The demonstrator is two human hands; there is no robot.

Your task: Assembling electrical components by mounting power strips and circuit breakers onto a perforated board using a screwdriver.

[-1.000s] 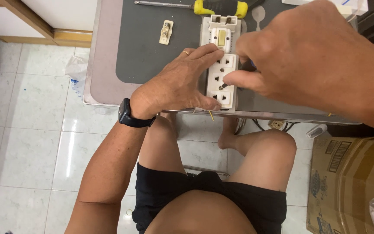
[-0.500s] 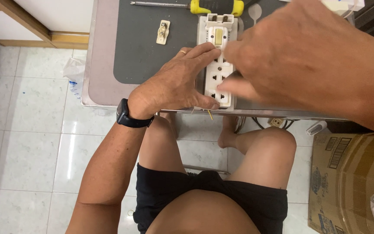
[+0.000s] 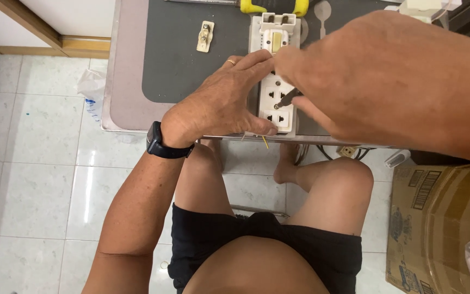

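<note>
Pale floor tiles (image 3: 39, 163) are filling the left of the view, with a wooden frame (image 3: 39, 32) running along the top corner. A crumpled plastic scrap (image 3: 91, 90) is lying on the floor just beside the tabletop (image 3: 126, 81), whose dark mat (image 3: 180, 65) is carrying a small cream switch part (image 3: 205, 36).

The left hand (image 3: 218, 106), with a black watch (image 3: 161, 144) on the wrist, is lying flat with fingers spread, pressing on the left edge of the white socket plate (image 3: 276, 81) near the tabletop's front edge. A thin yellow wire (image 3: 266, 141) is sticking out below the plate.

Above, a yellow-handled tool (image 3: 273, 6) is being cut off by the frame's top edge. The right hand (image 3: 387, 81) is looming large and blurred, pinching a thin dark tool (image 3: 286, 99) whose tip is touching the plate between its sockets; most of that tool is hidden by the fingers.

At the far right a cardboard box (image 3: 441, 228) is standing on the floor; its contents cannot be made out.
</note>
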